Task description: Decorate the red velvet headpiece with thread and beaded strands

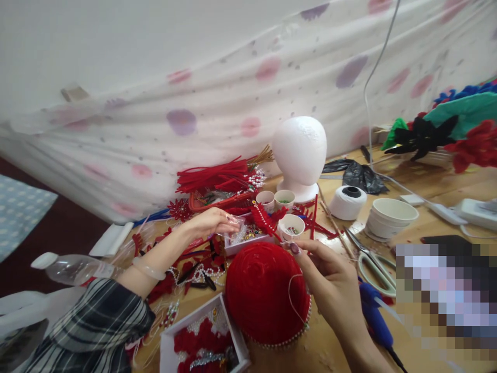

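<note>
A smooth red dome [260, 295] with a pearly rim bulged in front. Near its crown, the right hand [330, 277] pinched a fuzzy red strip [265, 220], bead-lined, its long axis slanting away leftward. The left hand [213, 220] was closed, apparently, on crinkled clear plastic [236, 229] by a white box [237, 249]. Beneath lay a wooden tabletop [314, 355]; behind hung a flowered sheet [221, 109].

On the surface [320, 357], a box [237, 339] sits left of the cap [260, 295]. Three cups [284, 206] stand behind the cap, with a model head [301, 150] behind them. Scissors [365, 249] lie right.
</note>
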### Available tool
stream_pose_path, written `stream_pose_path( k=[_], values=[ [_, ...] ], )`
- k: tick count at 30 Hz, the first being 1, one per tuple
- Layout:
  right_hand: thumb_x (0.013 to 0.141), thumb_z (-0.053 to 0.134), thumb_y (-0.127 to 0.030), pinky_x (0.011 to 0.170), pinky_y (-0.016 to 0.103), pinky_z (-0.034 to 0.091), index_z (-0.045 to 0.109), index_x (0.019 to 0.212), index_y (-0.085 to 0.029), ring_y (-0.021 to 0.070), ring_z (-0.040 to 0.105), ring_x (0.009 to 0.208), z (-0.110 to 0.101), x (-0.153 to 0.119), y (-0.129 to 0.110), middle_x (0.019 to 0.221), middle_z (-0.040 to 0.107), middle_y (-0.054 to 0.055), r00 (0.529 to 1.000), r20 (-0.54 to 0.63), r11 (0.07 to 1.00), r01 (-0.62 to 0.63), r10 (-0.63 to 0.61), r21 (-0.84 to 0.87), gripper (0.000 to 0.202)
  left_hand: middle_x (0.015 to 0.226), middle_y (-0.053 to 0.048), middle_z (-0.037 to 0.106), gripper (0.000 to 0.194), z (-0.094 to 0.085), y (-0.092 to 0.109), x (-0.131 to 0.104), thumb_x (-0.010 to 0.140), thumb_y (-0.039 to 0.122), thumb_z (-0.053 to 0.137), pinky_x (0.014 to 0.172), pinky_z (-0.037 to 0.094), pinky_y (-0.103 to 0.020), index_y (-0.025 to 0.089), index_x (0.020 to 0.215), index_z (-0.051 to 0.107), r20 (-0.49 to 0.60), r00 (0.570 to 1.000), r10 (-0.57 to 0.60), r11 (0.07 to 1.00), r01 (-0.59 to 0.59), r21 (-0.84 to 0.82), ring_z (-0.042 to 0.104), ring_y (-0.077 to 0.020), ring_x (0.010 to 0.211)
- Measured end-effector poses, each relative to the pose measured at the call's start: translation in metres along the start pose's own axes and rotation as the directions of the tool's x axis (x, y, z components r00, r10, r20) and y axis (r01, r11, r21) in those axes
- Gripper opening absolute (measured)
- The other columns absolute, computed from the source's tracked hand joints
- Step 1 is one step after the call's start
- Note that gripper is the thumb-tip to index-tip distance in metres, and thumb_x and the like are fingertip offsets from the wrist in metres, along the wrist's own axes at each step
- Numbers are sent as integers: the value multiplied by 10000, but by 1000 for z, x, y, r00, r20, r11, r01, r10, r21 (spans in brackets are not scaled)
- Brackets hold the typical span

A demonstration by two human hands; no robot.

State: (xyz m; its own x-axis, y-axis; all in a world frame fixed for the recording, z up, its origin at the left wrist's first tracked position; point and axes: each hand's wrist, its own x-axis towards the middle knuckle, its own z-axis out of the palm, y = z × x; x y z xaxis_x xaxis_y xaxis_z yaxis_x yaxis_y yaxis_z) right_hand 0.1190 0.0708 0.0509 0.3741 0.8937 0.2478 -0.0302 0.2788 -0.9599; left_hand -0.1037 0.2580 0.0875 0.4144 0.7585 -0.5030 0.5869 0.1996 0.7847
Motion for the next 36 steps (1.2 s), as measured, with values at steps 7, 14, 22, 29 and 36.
stream_pose_path(
  k=[7, 14, 22, 29, 36],
  values=[
    [866, 727, -391, 378, 159, 286, 757, 890, -210, 79, 391, 411, 2, -2, -1, 538, 579, -16, 999, -38, 999, 9, -10, -32, 185, 1097, -86, 715, 217, -14, -12, -2, 947, 326, 626, 893, 566, -440, 132, 1032, 672, 80, 995, 53, 999, -51, -19, 692, -218, 1005],
    [851, 764, -362, 390, 148, 332, 778, 915, -238, 72, 450, 443, 3, -4, 2, 587, 630, -17, 995, -74, 990, 61, -71, -126, 140, 1163, -97, 699, 290, -4, -12, 12, 910, 264, 680, 891, 573, -444, 142, 1171, 648, 205, 977, 63, 964, -113, 240, 688, -228, 1020],
    [839, 767, -412, 365, 173, 278, 780, 944, -243, 94, 542, 542, 5, -6, 3, 742, 694, 10, 995, -95, 976, -20, -1, -217, 200, 1152, -74, 674, 259, 18, -5, 33, 916, 314, 671, 831, 573, -420, 148, 1113, 662, 239, 965, 111, 721, -244, 649, 664, -231, 987],
    [827, 770, -392, 388, 210, 319, 778, 937, -264, 161, 655, 724, 10, -9, -6, 852, 732, 13, 991, -135, 976, -49, 20, -213, 169, 1123, -71, 676, 263, 27, -9, 39, 934, 339, 647, 818, 578, -413, 151, 1119, 653, 264, 955, 138, 582, -294, 758, 670, -220, 956],
    [839, 773, -381, 569, 239, 498, 779, 926, -274, 186, 677, 783, 12, -11, -6, 888, 734, 4, 991, -133, 980, -38, 11, -197, 137, 1020, -46, 688, 247, 24, -6, 37, 928, 359, 651, 743, 577, -364, 136, 1033, 669, 260, 953, 157, 509, -304, 805, 672, -197, 862]
  ],
)
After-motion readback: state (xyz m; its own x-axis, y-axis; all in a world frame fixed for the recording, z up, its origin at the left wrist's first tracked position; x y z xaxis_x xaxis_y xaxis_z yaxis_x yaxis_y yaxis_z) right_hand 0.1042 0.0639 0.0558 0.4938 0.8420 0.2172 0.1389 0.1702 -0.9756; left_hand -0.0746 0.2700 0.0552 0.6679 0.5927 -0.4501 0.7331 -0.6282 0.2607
